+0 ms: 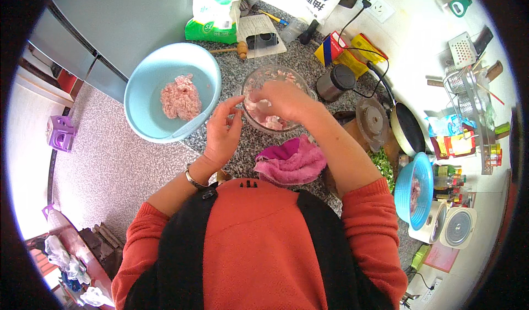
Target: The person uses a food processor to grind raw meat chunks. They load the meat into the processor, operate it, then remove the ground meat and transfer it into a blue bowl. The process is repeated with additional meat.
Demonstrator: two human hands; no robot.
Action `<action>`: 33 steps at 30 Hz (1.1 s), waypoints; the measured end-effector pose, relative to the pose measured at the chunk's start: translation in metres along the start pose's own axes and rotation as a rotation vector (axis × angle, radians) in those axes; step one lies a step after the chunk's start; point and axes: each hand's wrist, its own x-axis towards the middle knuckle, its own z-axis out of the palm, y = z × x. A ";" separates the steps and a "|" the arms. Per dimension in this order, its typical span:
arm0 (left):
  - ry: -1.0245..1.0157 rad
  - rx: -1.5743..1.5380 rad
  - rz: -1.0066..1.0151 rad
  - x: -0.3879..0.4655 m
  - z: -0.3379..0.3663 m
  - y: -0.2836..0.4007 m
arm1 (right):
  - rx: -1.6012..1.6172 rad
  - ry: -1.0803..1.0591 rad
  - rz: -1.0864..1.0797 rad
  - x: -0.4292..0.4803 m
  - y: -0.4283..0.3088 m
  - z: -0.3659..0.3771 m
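Pieces of raw meat (273, 122) lie in a clear round bowl (264, 129) on the speckled counter. My right hand (285, 99) reaches into this bowl among the meat; its fingertips are partly hidden, so its grip cannot be made out. Just left of the bowl's rim, my left hand (225, 130) is raised with its fingers apart and nothing in it. A large light-blue basin (142, 82) stands farther left, holding a mound of minced meat (181, 97). Between my forearms lies a pink cloth (295, 161), below the bowl.
A dark-lidded metal container (335, 82) stands right of the bowl, near a clear plastic lid (372, 120) and a frying pan (408, 128). Chopped greens (382, 167) and a blue basket (425, 186) with meat are farther right. A wooden honey dipper (242, 50) lies behind the bowl.
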 end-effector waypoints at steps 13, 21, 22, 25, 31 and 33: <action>-0.029 -0.067 0.060 0.003 0.021 0.027 | 0.578 0.438 0.185 -0.060 -0.014 -0.041; -0.412 -0.049 0.282 -0.008 0.121 0.075 | 0.549 0.890 0.524 -0.283 0.049 -0.085; -0.484 -0.040 0.349 -0.013 0.138 0.086 | 0.493 0.944 0.645 -0.320 0.058 -0.089; -0.675 -0.057 0.531 -0.028 0.198 0.118 | 0.446 1.063 0.902 -0.423 0.081 -0.095; -1.057 -0.084 0.627 -0.077 0.298 0.155 | 0.085 0.669 1.243 -0.551 0.111 -0.072; -1.136 -0.081 0.661 -0.089 0.322 0.161 | 0.089 0.599 1.256 -0.568 0.126 -0.063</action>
